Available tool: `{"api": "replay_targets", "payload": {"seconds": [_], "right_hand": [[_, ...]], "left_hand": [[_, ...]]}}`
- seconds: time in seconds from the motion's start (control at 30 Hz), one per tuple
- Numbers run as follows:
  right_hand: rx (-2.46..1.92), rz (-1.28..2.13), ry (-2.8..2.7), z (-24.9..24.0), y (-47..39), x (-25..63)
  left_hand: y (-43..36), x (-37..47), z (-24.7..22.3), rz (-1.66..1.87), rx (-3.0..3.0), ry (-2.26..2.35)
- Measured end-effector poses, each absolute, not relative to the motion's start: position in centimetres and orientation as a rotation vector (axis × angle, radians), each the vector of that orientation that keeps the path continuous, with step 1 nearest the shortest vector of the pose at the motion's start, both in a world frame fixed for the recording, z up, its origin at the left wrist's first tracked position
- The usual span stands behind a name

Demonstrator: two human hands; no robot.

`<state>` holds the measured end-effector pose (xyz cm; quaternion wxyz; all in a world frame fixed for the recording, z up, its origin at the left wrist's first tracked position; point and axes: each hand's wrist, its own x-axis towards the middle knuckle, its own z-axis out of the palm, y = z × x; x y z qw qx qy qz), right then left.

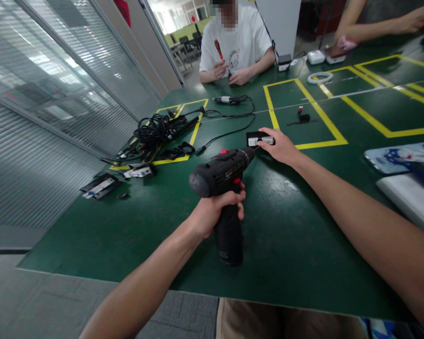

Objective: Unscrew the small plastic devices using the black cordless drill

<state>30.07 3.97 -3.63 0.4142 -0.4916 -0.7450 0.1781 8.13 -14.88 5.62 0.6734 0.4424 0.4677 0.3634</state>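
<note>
My left hand is wrapped round the grip of a black cordless drill with red buttons. The drill's chuck points away from me, toward a small black box with white labels on its side. My right hand grips that box from the right, fingers over its top and thumb at its near side. The drill's tip is close to the box's near face; whether the two touch I cannot tell.
Tangled black cables lie at the left, near a labelled black box. A cabled tool lies further back. Right are a patterned phone and a white object. Across the table, a person holds a red screwdriver.
</note>
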Motion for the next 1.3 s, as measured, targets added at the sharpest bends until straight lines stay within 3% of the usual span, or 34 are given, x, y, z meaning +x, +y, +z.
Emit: {"api": "replay_targets", "payload": {"seconds": [0.37,0.6,0.83,1.03,1.3], "right_hand": [[-1.234,0.442,-1.861,-3.6,4.0,30.0],[-1.252,0.452,-1.859,-3.5,3.8,30.0],[-1.246,0.522,-1.833,-3.2,3.7,30.0],[-1.244,0.622,-1.766,-3.1,4.0,30.1],[-1.198,0.745,-1.661,-2.8,4.6,30.6]], "left_hand": [[-15.4,7.6,6.4,0.621,1.180,1.136],[-16.7,7.5,8.3,0.288,1.821,1.401],[-18.2,10.0,6.4,-0.062,2.310,1.434],[-18.0,10.0,6.3,-0.120,2.300,1.178],[-17.9,10.0,7.0,-0.248,2.180,1.165]]}}
